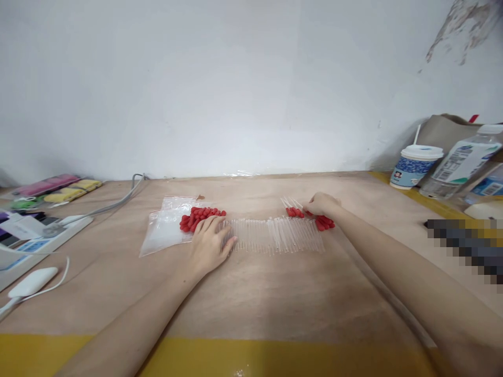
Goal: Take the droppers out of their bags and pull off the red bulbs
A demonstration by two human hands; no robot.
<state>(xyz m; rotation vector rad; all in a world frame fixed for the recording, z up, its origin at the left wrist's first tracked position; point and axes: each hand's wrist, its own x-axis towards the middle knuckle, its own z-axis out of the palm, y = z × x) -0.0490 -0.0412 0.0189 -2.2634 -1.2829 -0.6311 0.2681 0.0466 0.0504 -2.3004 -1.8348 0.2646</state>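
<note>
A long row of thin clear tubes [275, 234] lies side by side on the brown table covering. My left hand [210, 243] rests flat over the row's left end, fingers apart, next to a pile of red rubber bulbs [196, 215]. Beyond the right end, my right hand [324, 204] has its fingertips pinched together on a red bulb, mostly hidden. Just left of those fingertips lie several red-bulbed droppers [294, 211], their thin pale stems pointing toward the wall. A smaller heap of red bulbs [325, 223] sits below the right hand.
Clear zip bags [168, 230] lie left of the bulb pile. At far left are a white power strip [74, 228], a white adapter [33, 283] and pink and yellow packs [73, 191]. A lidded paper cup [414, 166] and a plastic bottle [459, 162] stand at the right.
</note>
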